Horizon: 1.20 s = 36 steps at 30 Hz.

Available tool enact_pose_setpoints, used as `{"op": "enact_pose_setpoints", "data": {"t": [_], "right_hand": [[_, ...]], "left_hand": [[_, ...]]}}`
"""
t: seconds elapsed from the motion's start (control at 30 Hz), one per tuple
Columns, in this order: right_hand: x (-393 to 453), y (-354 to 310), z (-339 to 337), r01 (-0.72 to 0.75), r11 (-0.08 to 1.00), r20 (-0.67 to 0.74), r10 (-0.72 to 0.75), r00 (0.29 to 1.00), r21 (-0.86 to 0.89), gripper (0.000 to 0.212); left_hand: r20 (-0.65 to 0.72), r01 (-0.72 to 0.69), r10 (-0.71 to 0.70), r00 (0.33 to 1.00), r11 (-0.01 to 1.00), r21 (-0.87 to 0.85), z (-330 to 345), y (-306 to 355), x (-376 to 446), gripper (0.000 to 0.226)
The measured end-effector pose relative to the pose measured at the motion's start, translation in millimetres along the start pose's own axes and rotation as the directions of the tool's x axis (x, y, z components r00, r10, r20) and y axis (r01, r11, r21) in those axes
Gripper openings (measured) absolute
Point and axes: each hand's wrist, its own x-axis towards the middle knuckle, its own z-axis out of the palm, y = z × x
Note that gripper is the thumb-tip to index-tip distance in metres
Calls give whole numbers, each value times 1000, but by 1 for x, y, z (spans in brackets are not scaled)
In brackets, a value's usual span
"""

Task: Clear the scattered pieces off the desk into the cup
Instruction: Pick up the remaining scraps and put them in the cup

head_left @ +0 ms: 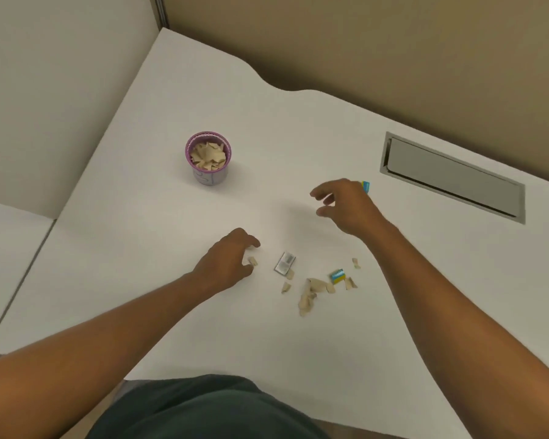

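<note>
A purple-rimmed cup (210, 179) stands at the back left of the white desk (140, 248), filled with beige paper scraps. My left hand (229, 261) rests on the desk with its fingers curled around a small beige scrap (253, 261); thumb and fingers are apart. To its right lie a silver wrapper (285, 263), a blue-and-yellow piece (338, 275) and several beige scraps (311, 293). My right hand (346, 207) hovers above the desk farther back, fingers spread and empty. Another blue-and-yellow piece (365, 186) peeks out behind it.
A grey metal cable hatch (450, 177) is set into the desk at the back right. Beige partition walls (393, 42) close off the wavy back edge and the left side. A lower side surface (10, 248) adjoins at the left.
</note>
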Motion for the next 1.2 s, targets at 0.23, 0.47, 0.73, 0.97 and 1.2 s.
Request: {"op": "enact_pose_setpoints", "data": {"t": [0.23, 0.47, 0.73, 0.97, 1.2], "right_hand": [[-75, 130, 70, -242, 951, 28, 252, 967, -190, 57], [-120, 144, 115, -232, 964, -160, 211, 964, -130, 50], [-153, 84, 170, -281, 887, -184, 365, 913, 367, 42], [-146, 57, 162, -45, 955, -262, 125, 957, 292, 51], [-136, 83, 170, 75, 954, 57, -61, 996, -290, 91]], "left_hand": [[69, -49, 34, 997, 972, 231, 42, 9, 5, 71], [-21, 8, -4, 1000, 981, 194, 61, 8, -1, 44], [-27, 52, -49, 998, 992, 115, 78, 13, -16, 33], [56, -104, 104, 993, 995, -4, 95, 29, -15, 59], [224, -310, 233, 946, 854, 418, 98, 37, 0, 79]]}}
